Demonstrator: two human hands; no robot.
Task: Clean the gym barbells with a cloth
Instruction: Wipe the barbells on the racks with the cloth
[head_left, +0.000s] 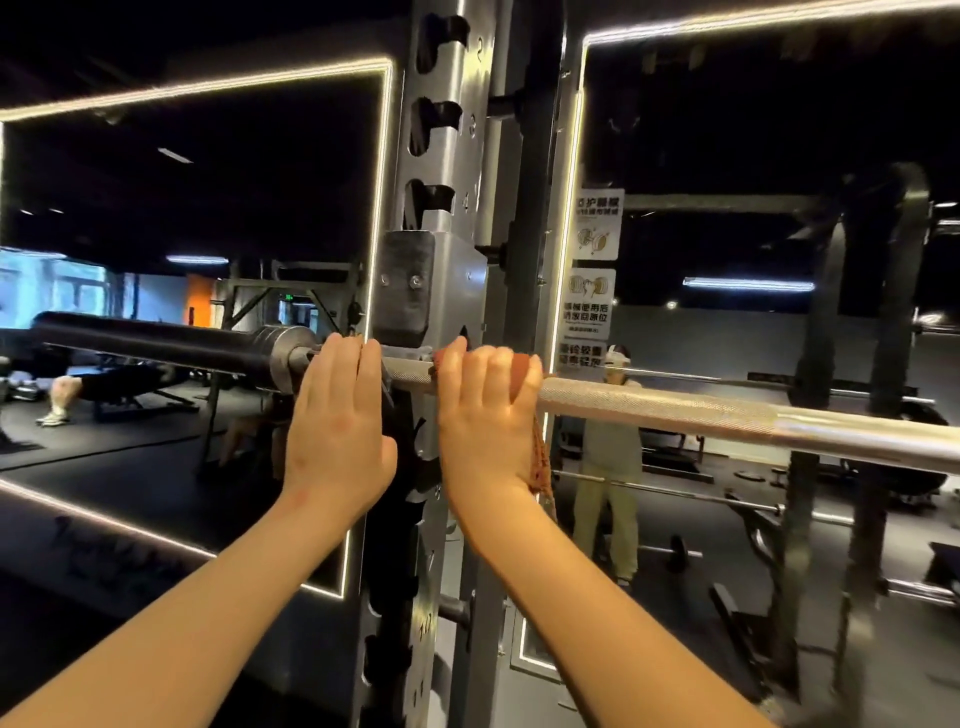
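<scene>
One knurled steel barbell (675, 410), rust-orange woven cloth (538, 460)
</scene>
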